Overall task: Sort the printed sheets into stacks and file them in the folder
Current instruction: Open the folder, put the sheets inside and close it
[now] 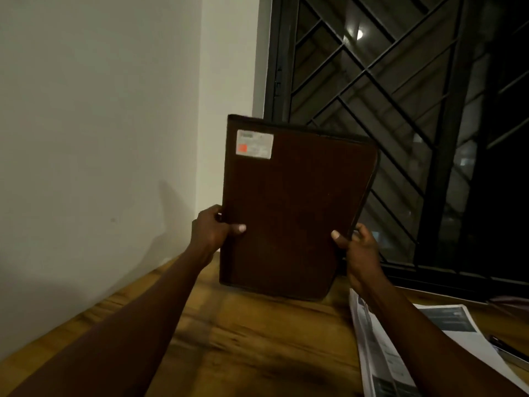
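- Brown wooden table [243,339] with visible grain, bounded along its left edge by a plain pale wall [100,110].
- Beyond the far edge, one dark window [400,116] behind a black diagonal grille, with one round light [359,33] reflected in the glass.
- One dark brown folder [292,213], closed, held upright with a slight tilt over the far part of the surface. Cannot tell whether its bottom edge touches the wood.
- One pale label [254,144] with an orange patch at the cover's upper left corner.
- Two hands:
  - left hand [210,233] gripping the folder's left edge, thumb across the cover, fingers curled behind
  - right hand [359,253] gripping the right edge low down, thumb on the cover
- Printed sheets [458,333] lying flat and overlapping by the surface's right edge. At least two, exact count unreadable.
- One slim dark object [503,346] at the right edge by the sheets, too blurred to name.
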Demonstrator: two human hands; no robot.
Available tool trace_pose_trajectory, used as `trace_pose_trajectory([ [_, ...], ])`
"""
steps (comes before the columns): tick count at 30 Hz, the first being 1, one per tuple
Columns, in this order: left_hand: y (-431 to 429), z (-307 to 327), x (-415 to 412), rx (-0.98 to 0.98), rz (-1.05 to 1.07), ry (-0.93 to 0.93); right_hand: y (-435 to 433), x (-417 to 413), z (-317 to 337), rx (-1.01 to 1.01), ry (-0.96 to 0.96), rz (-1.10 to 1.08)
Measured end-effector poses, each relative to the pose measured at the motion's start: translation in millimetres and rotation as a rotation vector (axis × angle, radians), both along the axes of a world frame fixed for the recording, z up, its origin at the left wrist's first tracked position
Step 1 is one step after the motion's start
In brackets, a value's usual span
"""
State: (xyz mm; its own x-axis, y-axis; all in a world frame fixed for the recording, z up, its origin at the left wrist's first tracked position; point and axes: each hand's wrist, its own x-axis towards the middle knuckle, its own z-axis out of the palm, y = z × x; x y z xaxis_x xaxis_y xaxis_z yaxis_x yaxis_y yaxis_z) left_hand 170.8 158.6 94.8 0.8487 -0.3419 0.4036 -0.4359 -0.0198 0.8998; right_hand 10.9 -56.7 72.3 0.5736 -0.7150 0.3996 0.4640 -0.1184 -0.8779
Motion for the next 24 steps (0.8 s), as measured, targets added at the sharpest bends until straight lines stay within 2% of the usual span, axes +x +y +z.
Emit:
trace_pose_trajectory([
  [2, 9.8, -11.1, -6.4, 0.086, -0.001, -0.008, -2.5, -10.1, -8.2, -0.034, 0.036, 0.022],
  [5, 22.5, -26.3, -13.0, 0.118, 0.026, -0.021, -0.7, -16.7, -21.0, -0.043, 0.047, 0.074],
  [8, 38.2, -30.8, -7.0, 0.144, -0.068, 0.060, -3.6, -20.1, -35.2, -0.107, 0.123, 0.085],
  [11, 55.8, -35.7, -11.5, 0.180, -0.207, 0.193, -9.1, -32.3, -58.4, -0.280, 0.266, -0.046],
  [13, 64.1, -44.3, -17.0, 0.253, -0.246, 0.238, -4.8, -41.9, -75.2, -0.392, 0.231, -0.046],
  [15, 67.4, -54.4, -22.4, 0.319, -0.309, 0.323, -1.3, -47.6, -89.8, -0.621, 0.178, -0.044],
  [16, 68.4, -61.4, -24.2, 0.333, -0.336, 0.386, 2.4, -50.2, -93.5, -0.709, 0.196, -0.027],
  [17, 69.7, -69.6, -24.9, 0.355, -0.338, 0.407, 4.5, -51.5, -96.3, -0.711, 0.243, 0.001],
  [21, 66.6, -96.8, -13.1, 0.395, -0.294, 0.275, 13.6, -56.1, -105.2, -0.723, 0.404, 0.080],
  [24, 62.8, -102.8, -7.1, 0.510, -0.224, 0.125, 13.4, -62.2, -111.0, -0.991, 0.514, 0.065],
])
